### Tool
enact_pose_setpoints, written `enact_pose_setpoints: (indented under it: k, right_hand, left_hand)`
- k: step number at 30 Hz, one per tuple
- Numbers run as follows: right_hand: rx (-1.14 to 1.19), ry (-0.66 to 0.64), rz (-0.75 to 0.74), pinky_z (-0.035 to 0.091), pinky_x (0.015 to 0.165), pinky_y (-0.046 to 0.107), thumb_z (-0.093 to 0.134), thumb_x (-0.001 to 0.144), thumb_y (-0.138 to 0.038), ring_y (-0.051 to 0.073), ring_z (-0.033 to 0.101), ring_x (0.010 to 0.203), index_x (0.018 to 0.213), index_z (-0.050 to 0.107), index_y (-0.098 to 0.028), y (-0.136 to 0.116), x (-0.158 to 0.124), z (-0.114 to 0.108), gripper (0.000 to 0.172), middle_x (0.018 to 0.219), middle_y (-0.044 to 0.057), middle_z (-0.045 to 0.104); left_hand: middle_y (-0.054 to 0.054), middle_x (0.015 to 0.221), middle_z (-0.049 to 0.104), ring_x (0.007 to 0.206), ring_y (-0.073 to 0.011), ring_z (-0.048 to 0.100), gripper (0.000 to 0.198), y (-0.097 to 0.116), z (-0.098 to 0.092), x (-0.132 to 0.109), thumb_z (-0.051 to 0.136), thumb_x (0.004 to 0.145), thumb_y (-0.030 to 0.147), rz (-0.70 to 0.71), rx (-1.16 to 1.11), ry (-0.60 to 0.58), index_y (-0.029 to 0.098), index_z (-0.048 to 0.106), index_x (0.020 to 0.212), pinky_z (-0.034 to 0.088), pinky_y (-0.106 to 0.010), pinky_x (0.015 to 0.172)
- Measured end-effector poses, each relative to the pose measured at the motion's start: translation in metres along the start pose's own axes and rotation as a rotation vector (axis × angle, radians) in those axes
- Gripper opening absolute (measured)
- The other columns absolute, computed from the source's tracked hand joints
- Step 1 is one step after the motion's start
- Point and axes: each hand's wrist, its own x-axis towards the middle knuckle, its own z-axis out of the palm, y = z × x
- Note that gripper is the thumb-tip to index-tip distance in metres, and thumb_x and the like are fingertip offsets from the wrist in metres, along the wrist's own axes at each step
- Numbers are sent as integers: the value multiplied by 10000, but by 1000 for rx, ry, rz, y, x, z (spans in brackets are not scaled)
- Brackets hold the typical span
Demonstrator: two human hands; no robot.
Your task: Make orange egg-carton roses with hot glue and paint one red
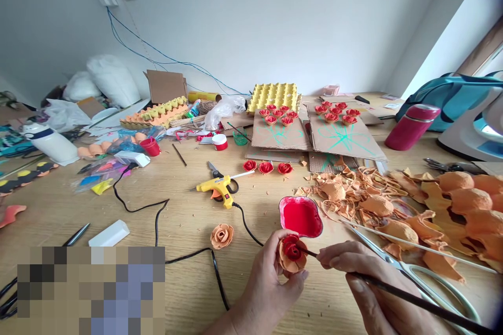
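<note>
Between the thumb and fingers of my left hand is a paper flower, orange outside and partly painted red at its centre. My right hand grips a dark paintbrush, its tip touching the red inner petals. Just beyond the flower stands a dish of red paint. An unpainted orange paper flower lies on the table to the left. Three red flowers sit in a row behind the paint dish.
A yellow glue gun with a black cord lies left of centre. Silver scissors and torn egg-carton pieces spread at right. Cardboard sheets bearing red flowers and green painted lines stand behind. A pink bottle is at back right.
</note>
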Motion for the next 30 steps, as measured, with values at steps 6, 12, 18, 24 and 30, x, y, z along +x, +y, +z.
enact_pose_setpoints:
  k: [6, 12, 18, 24, 30]
  right_hand:
    - [-113, -75, -38, 635, 878, 184, 503, 1039, -170, 167, 820, 979, 1233, 583, -215, 3, -8, 0, 215, 1085, 93, 813]
    - [-96, -11, -24, 652, 874, 221, 530, 1020, -175, 200, 818, 1007, 1237, 606, -213, 11, -22, 1, 232, 1105, 110, 807]
    - [-23, -15, -18, 666, 851, 246, 530, 1031, -172, 206, 822, 981, 1199, 614, -229, 11, -19, 1, 196, 1083, 101, 810]
    - [-71, -114, -11, 667, 843, 231, 536, 1018, -162, 208, 828, 981, 1262, 573, -251, 2, -7, -2, 263, 1108, 95, 821]
    - [-87, 7, 20, 666, 826, 236, 507, 968, -84, 202, 829, 938, 1194, 585, -230, 7, -13, 2, 280, 1061, 95, 810]
  left_hand:
    - [-47, 1019, 691, 933, -184, 643, 437, 0, 1, 0, 692, 742, 49, -17, 18, -3, 184, 611, 1149, 513, -261, 805]
    - [-51, 1011, 691, 946, -196, 647, 429, 3, 2, 2, 680, 708, 37, -40, 37, 16, 183, 611, 1106, 508, -265, 803]
    - [-50, 994, 679, 919, -195, 642, 415, 5, 2, 3, 694, 715, 81, -48, 42, 18, 181, 601, 1107, 506, -264, 772]
    - [-41, 993, 682, 878, -170, 632, 403, 2, 1, 1, 708, 734, 84, -28, 32, -3, 187, 603, 1109, 493, -242, 740]
    - [-44, 1006, 679, 912, -175, 618, 428, 1, 1, 1, 688, 706, 70, -51, 8, -4, 183, 615, 1113, 477, -246, 755]
